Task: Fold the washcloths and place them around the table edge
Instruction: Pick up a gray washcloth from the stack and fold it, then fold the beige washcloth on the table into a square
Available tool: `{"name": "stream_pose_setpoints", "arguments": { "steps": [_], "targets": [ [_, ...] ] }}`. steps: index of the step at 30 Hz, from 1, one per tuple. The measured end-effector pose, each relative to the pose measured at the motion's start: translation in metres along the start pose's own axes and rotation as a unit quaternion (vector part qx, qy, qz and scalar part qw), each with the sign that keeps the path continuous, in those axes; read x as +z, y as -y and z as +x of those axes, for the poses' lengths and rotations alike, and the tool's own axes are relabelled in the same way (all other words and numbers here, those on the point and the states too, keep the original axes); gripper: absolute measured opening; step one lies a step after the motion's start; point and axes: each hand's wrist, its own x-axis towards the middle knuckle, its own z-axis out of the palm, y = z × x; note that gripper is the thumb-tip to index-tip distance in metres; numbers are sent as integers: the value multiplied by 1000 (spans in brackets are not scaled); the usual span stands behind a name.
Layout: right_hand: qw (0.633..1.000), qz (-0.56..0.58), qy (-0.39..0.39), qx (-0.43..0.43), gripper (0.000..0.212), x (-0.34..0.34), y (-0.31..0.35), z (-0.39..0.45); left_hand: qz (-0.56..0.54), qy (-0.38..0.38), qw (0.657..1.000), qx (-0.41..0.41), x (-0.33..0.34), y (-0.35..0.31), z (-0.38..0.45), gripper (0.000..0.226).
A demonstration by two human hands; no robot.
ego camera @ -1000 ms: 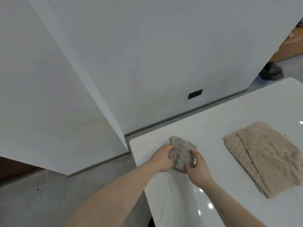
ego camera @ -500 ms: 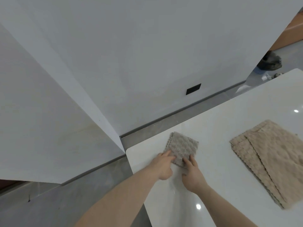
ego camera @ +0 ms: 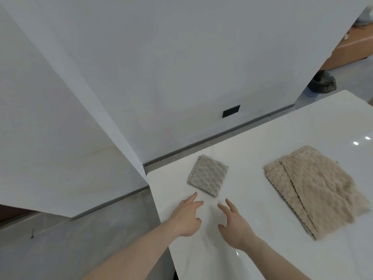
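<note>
two bare forearms, no sleeves, left hand (ego camera: 188, 216), right hand (ego camera: 235, 224), no rings

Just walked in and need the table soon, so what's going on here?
A person is folding washcloths on the white table. A small grey washcloth lies folded into a square near the table's corner. Both hands are open and off it: the left hand and right hand hover just short of its near edge. To the right lies a pile of beige washcloths, not folded small.
</note>
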Motion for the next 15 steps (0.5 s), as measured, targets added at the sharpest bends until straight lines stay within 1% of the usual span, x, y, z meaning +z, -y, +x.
{"name": "stream_pose_setpoints", "arguments": {
  "steps": [6,11,15],
  "targets": [
    [998,-20,16,-50,67,2,-40,-77,-28,-64,997,-10,46,-37,-68,66],
    [991,-61,34,-111,68,-3,-80,-155,-74,-146,986,-40,112,-92,-137,64],
    [986,-71,19,-152,67,-11,-105,-203,-79,-164,983,-34,160,-127,-183,63]
  ]
}}
